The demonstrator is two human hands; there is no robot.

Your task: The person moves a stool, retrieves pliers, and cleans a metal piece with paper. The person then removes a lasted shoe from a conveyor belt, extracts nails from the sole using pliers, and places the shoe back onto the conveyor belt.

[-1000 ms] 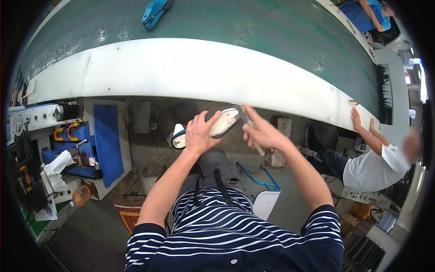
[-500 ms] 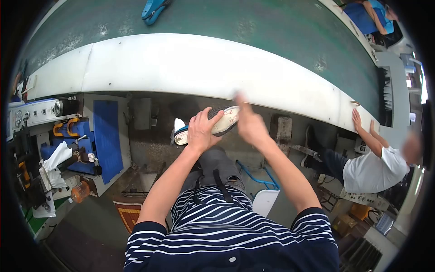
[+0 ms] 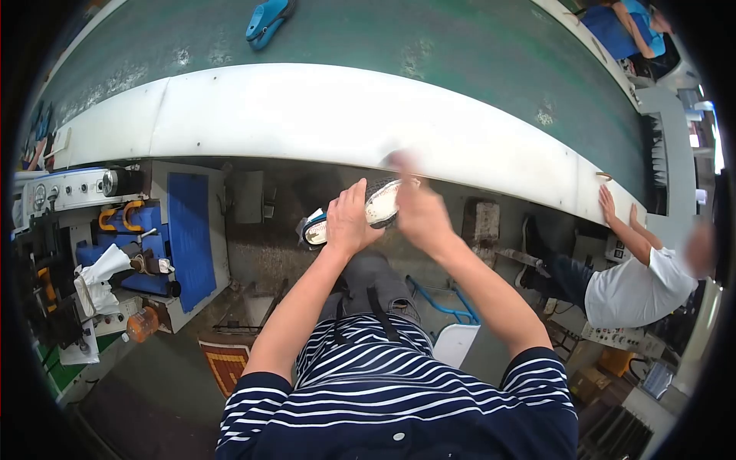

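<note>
My left hand [image 3: 350, 222] is wrapped round the middle of a shoe [image 3: 382, 203], which has a pale face with red print turned up and a dark textured edge. At the shoe's other end, a blue and white part shows beside my wrist. My right hand [image 3: 420, 211], smeared by motion, is closed over the shoe's right end. It grips a hammer-like tool whose blurred grey head [image 3: 393, 159] shows above the fingers; the handle is hidden now. Both hands are just in front of the white bench edge.
Beyond the white ledge [image 3: 307, 107] runs a green belt [image 3: 368, 46] with a blue shoe last [image 3: 267, 23]. At left stand a machine with a blue panel [image 3: 190, 238] and an orange bottle [image 3: 141, 325]. A co-worker [image 3: 632, 287] leans on the ledge at right; a blue-framed chair [image 3: 456, 337] is below.
My right hand has moved slightly left and up over the shoe's end, with the tool's head now higher. My left hand still holds the shoe. The view has shifted slightly.
</note>
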